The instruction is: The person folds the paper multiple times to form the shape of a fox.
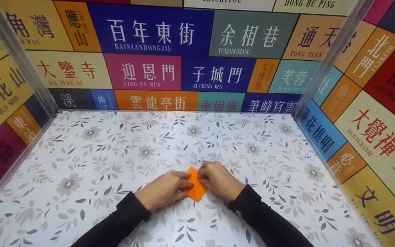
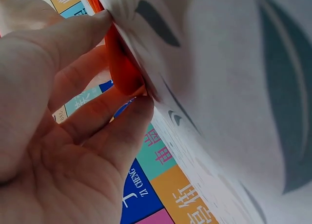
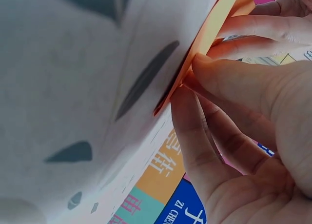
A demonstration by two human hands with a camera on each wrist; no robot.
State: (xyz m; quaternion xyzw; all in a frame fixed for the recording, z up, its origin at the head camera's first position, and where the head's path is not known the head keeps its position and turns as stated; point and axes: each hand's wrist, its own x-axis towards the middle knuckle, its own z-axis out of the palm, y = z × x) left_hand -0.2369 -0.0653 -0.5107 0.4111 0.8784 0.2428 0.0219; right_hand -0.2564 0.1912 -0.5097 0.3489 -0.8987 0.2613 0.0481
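A small piece of orange folded paper (image 1: 196, 192) lies on the table with one pointed corner toward me, between the two hands. On its left side my left hand (image 1: 165, 188) holds it with thumb and fingers. In the left wrist view the folded paper (image 2: 122, 70) shows a rounded, bent flap between the thumb and the other fingers. My right hand (image 1: 218, 180) pinches the paper's upper right edge. Close up in the right wrist view, the thumb and forefinger of the right hand (image 3: 243, 102) meet at the layered edge of the paper (image 3: 214, 29).
A white tabletop (image 1: 115, 161) with a grey leaf and flower print extends around the hands. Panels of coloured blocks with Chinese lettering (image 1: 149, 31) stand at the back and both sides. Clear strips (image 1: 331, 51) run along the panel corners.
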